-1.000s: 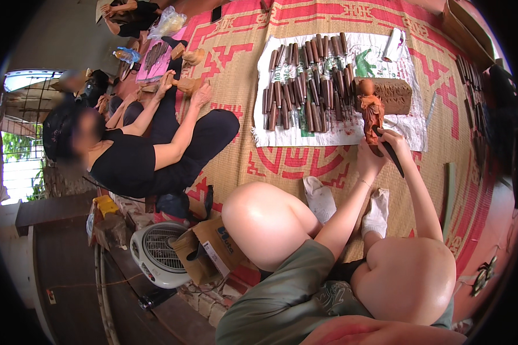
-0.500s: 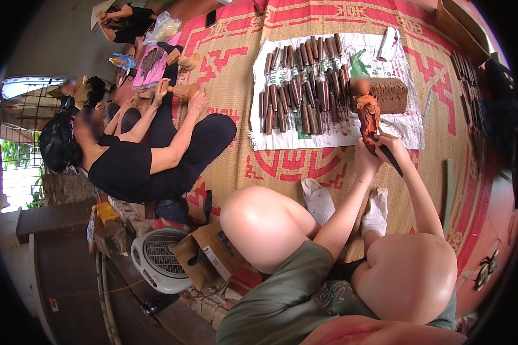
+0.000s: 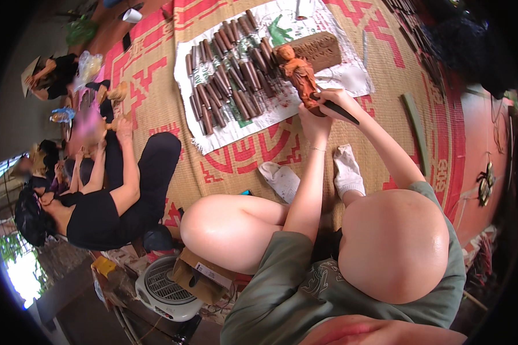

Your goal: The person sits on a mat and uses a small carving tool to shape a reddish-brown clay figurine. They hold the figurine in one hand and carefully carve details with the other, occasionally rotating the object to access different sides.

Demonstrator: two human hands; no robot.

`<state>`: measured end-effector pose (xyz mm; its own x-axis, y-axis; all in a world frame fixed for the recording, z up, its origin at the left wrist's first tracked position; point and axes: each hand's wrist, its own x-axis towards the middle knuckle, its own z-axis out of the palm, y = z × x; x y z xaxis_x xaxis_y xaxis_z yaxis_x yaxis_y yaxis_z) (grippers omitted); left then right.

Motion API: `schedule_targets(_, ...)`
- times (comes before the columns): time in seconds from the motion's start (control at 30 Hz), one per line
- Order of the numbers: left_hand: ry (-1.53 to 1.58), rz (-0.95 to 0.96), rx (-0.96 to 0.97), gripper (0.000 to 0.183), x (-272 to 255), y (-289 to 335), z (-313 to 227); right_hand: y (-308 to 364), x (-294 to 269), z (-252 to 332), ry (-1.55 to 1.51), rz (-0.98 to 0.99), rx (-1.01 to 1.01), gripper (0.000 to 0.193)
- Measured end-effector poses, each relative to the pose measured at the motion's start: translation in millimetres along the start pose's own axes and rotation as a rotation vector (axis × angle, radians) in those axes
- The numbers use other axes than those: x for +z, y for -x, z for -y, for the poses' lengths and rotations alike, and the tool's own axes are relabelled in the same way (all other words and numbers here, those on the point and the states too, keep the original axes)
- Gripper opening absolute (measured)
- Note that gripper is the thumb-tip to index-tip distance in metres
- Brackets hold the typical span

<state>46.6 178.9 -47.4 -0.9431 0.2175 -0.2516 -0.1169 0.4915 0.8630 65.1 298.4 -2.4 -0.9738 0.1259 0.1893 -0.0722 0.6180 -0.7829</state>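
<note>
A reddish-brown carved wooden figurine (image 3: 299,73) leans away from me, its upper part beside a brown wooden block (image 3: 321,50). My left hand (image 3: 315,124) is closed round the figurine's lower end. Against that same end, my right hand (image 3: 338,102) grips a carving tool with a dark handle (image 3: 344,114), which points back toward me. The tool's working tip is hidden by my fingers and the figurine. Left of the figurine, several wooden-handled carving tools (image 3: 248,75) lie in rows on a white cloth sack (image 3: 351,80).
A patterned straw mat (image 3: 149,98) lies under everything. On my left sits a co-worker in black (image 3: 95,221), hands on a pale wooden piece. A white-rimmed grill-topped appliance (image 3: 170,287) and a cardboard box (image 3: 204,279) stand near my left knee. A green strip (image 3: 415,132) lies right.
My view has turned, so the mat, sack and co-worker appear tilted and farther left. Both hands stay at the figurine's lower end, the right still gripping the carving tool.
</note>
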Motion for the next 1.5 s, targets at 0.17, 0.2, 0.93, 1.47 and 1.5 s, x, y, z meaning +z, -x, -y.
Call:
schedule_targets(0.17, 0.001, 0.097, -0.046, 0.091, -1, -3, 5, -8, 1, -2, 0.060, -0.047, -0.070, 0.014)
schedule_targets(0.2, 0.031, 0.121, -0.055, 0.094, -4, -2, 3, -10, 0, -2, 0.077, -0.048, -0.083, 0.014)
schedule_targets(0.93, -0.015, 0.020, 0.076, 0.075, 3, -4, 11, -1, 17, -4, 0.070, -0.112, -0.117, 0.009)
schedule_targets(1.47, -0.014, 0.055, 0.047, 0.091, 6, -6, 17, -6, 16, -8, -0.058, -0.158, -0.051, 0.012)
schedule_targets(1.5, 0.002, 0.058, 0.036, 0.091, 6, -6, 18, -6, 16, -7, -0.062, -0.169, -0.063, 0.012)
